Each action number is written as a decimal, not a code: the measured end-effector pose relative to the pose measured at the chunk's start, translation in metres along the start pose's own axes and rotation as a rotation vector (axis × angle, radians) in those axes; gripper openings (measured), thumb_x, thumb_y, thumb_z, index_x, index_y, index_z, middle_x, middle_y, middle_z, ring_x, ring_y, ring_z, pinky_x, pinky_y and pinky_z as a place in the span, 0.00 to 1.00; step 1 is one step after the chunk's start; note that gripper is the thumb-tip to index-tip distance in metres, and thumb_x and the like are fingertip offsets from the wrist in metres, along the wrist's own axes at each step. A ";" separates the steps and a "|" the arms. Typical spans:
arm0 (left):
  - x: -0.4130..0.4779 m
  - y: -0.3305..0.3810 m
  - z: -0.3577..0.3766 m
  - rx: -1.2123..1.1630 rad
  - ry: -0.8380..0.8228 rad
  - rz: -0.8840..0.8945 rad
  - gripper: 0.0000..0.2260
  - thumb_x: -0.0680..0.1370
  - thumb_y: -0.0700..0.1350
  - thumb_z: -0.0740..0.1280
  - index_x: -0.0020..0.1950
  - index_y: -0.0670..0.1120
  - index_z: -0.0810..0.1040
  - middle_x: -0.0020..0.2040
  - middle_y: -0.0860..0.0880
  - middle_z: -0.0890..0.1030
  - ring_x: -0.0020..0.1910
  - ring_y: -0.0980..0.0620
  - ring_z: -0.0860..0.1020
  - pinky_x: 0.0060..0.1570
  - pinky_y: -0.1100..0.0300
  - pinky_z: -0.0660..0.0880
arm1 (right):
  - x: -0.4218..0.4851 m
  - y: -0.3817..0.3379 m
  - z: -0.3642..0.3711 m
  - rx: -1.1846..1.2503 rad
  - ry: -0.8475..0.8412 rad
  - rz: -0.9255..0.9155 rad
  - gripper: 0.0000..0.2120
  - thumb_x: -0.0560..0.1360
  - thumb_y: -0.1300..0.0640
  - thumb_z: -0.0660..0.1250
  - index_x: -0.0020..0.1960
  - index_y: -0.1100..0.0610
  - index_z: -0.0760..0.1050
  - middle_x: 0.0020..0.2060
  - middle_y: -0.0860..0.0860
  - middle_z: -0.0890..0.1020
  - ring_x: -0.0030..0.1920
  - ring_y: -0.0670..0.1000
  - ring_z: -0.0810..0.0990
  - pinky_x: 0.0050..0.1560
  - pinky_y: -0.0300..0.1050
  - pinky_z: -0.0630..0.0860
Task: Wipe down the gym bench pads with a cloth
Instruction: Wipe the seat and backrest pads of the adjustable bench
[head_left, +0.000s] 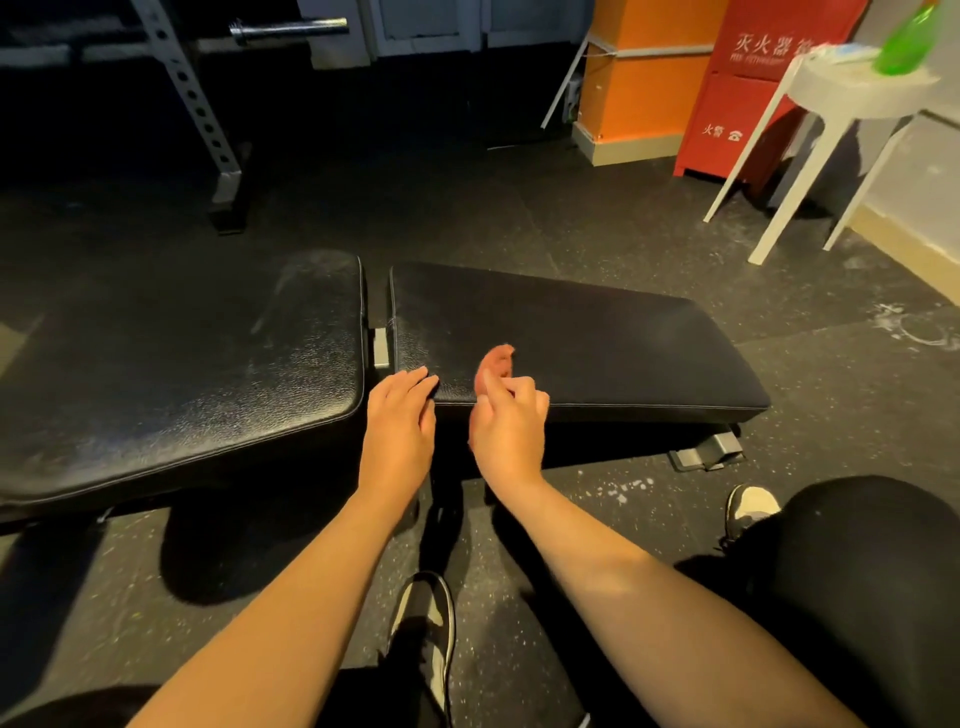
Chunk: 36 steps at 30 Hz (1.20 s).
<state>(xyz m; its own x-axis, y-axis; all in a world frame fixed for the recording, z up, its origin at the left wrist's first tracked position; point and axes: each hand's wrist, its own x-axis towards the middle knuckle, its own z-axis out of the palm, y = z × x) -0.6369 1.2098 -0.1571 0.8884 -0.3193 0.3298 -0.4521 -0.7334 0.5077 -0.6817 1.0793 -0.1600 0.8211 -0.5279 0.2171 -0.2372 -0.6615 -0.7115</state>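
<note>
The gym bench lies across the view with two black pads. The left pad (182, 374) shows pale dusty smears; the right pad (597, 343) looks darker and cleaner. My left hand (400, 410) rests with straight fingers on the near left corner of the right pad. My right hand (506, 410) hovers at that pad's near edge with its fingers loosely curled and nothing in it. No cloth is in view in either hand or on the pads.
A white side table (852, 98) at the far right carries a green spray bottle (906, 41) and something pale. A red fire-extinguisher cabinet (748, 104) and an orange pillar (644, 78) stand behind. A rack upright (192, 104) with a barbell end stands far left. My shoes are on the rubber floor.
</note>
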 end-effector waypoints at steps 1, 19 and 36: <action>0.001 -0.003 -0.001 -0.024 -0.009 0.002 0.16 0.82 0.40 0.65 0.69 0.44 0.77 0.68 0.48 0.77 0.71 0.48 0.69 0.71 0.67 0.55 | -0.004 -0.013 0.008 0.017 -0.043 -0.067 0.22 0.81 0.59 0.58 0.73 0.45 0.67 0.56 0.47 0.71 0.57 0.51 0.65 0.48 0.42 0.74; 0.004 0.001 -0.026 -0.136 -0.044 -0.099 0.15 0.83 0.40 0.60 0.69 0.48 0.78 0.65 0.52 0.78 0.60 0.62 0.73 0.56 0.77 0.62 | 0.015 -0.025 0.003 0.091 -0.305 -0.273 0.15 0.83 0.53 0.62 0.68 0.48 0.76 0.57 0.46 0.75 0.57 0.45 0.67 0.55 0.45 0.73; 0.040 -0.016 -0.022 0.266 0.045 -0.026 0.13 0.83 0.47 0.61 0.63 0.48 0.81 0.53 0.52 0.83 0.55 0.50 0.79 0.72 0.50 0.64 | 0.096 -0.018 0.038 -0.096 -0.179 -0.199 0.24 0.77 0.52 0.47 0.69 0.58 0.68 0.43 0.48 0.79 0.43 0.57 0.77 0.46 0.47 0.73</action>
<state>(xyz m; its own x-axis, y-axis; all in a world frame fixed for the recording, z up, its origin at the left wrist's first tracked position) -0.5958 1.2217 -0.1349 0.8922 -0.2757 0.3577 -0.3873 -0.8746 0.2919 -0.5791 1.0608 -0.1521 0.9328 -0.2863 0.2187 -0.1036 -0.7944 -0.5985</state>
